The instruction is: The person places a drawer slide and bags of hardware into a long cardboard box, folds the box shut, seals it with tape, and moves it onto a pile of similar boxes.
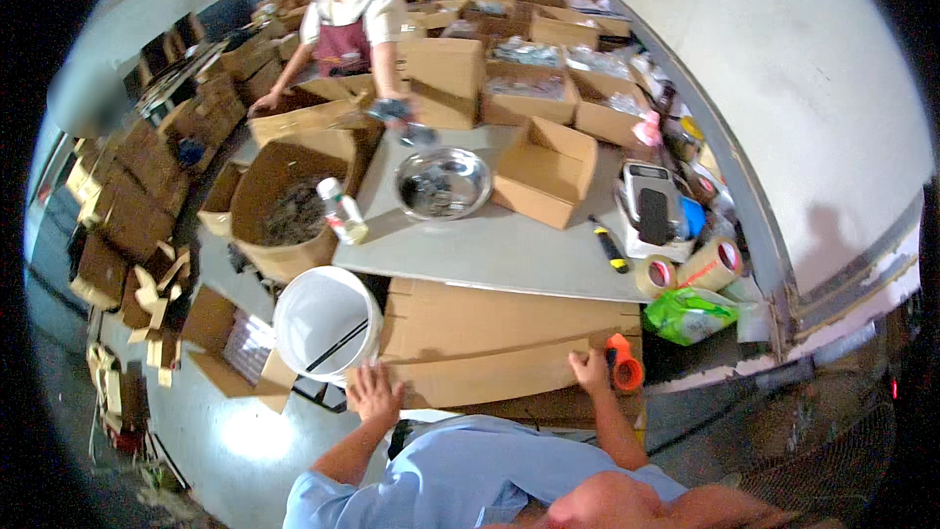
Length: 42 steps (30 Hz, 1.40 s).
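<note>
A flattened cardboard box (470,372) lies in front of me against the near side of the grey table, with a long flap along its near side. My left hand (375,392) rests on the flap's left end, fingers stretched and spread, beside a white bucket (304,304). At the opposite end, my right hand (591,370) is closed on the flap's edge, thumb on top; its other fingers are partly hidden. Just right of that hand is an orange tape dispenser (624,364). A thin black rod (338,345) leans inside the bucket.
On the table (470,260) stand a metal bowl (443,182) of small parts, an open carton (548,171), a bottle (341,211) and a yellow-black cutter (609,243). Tape rolls (710,264) lie right. Across the table, a person in an apron (343,44) holds something blurred.
</note>
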Each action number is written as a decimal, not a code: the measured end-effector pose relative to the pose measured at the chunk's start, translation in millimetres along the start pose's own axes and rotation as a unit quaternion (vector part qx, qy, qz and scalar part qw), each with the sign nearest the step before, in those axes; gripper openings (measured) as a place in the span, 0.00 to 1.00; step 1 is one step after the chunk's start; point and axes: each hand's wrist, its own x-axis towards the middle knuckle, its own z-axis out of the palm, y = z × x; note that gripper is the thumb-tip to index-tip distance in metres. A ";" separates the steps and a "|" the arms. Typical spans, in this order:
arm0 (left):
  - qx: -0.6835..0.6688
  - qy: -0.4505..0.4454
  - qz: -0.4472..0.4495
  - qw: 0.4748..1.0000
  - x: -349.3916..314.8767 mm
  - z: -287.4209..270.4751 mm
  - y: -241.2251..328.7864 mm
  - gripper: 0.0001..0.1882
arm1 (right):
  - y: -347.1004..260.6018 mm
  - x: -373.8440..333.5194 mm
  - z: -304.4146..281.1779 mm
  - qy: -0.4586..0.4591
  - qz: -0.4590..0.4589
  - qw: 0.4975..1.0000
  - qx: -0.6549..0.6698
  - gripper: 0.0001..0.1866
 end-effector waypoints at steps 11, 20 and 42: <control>-0.718 -0.054 -0.231 0.654 -0.4 46.9 -99.9 0.25 | -40.0 -9.3 8.7 -0.133 0.112 0.933 0.316 0.35; -0.835 0.132 -0.275 0.457 -203.6 -22.6 -197.8 0.28 | -149.0 -55.1 108.9 -0.406 0.024 0.859 0.311 0.34; -0.708 0.635 -0.197 0.238 -627.7 -124.6 -383.4 0.25 | -489.0 -696.8 479.6 -0.885 -0.087 0.409 0.203 0.30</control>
